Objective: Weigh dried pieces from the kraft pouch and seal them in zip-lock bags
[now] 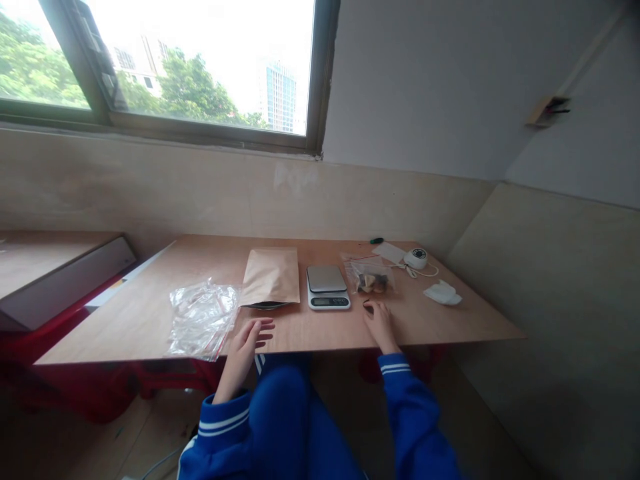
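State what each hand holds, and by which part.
Left hand: open, holding nothing. Right hand: fingertips touch a small dark piece; whether gripped cannot be told.

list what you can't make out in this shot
Head view only:
Scale display: too small to read.
Zip bag contents: dark and tan bits, too small to identify.
Dark bit at the right hand: too small; grip unclear.
Paper pouch: opaque, inside hidden.
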`<state>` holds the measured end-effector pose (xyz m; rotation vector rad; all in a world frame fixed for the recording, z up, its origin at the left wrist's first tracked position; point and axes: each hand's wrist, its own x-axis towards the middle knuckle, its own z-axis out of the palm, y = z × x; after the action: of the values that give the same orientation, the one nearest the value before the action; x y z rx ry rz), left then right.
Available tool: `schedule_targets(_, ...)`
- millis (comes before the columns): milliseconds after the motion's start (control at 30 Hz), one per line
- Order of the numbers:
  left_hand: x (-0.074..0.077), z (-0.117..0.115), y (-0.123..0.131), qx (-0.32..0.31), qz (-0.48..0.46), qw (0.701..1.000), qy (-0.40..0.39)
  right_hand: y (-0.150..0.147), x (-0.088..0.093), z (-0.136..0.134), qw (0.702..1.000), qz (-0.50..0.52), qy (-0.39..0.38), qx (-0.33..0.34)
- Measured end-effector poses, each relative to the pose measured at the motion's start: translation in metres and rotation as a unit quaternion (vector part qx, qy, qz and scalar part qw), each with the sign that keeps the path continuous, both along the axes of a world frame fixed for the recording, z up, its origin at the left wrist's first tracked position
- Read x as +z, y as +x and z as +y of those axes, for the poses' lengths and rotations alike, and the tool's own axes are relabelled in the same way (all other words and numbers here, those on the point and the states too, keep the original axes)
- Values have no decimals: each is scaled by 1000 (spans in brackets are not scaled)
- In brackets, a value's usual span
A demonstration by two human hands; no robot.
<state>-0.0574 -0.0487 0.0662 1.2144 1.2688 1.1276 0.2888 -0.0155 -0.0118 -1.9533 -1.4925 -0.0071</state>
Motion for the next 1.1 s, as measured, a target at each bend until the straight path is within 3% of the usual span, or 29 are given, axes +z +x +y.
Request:
schedule_targets(167, -8, 3, -16, 28, -5, 1000, 8, -2, 19, 21, 992, 91, 41, 73)
schedule_targets(300, -16, 5, -24, 51, 5, 999, 12, -23, 41, 49, 981, 133, 88, 108)
schedule_targets(433, -20, 5, -21, 89, 45, 993, 66, -51, 53, 74, 990, 70, 76, 100)
schedule_targets(567, -24, 13, -9, 105, 102, 979, 138, -67, 46, 82, 992, 30, 52, 108)
schedule_targets(700, -30, 38, -1, 103, 223, 940, 236, -71, 37, 75, 989, 19, 62, 131)
schedule_targets(800, -33, 61, -3, 102, 285, 918, 257, -83, 44, 58, 977, 64, 101, 179)
schedule_targets(867, -33, 73, -6, 93, 303, 916, 244, -103, 53, 42, 953, 122, 115, 254)
schedule_targets(1000, -24, 79, -9, 67, 304, 931, 191, -162, 66, 16, 874, 167, 48, 454)
schedule_targets(1033, -20, 77, -9, 67, 306, 931, 186, -177, 66, 13, 869, 148, 49, 470)
schedule_targets(1100, -10, 73, -10, 81, 307, 929, 191, -199, 64, 11, 888, 90, 58, 447)
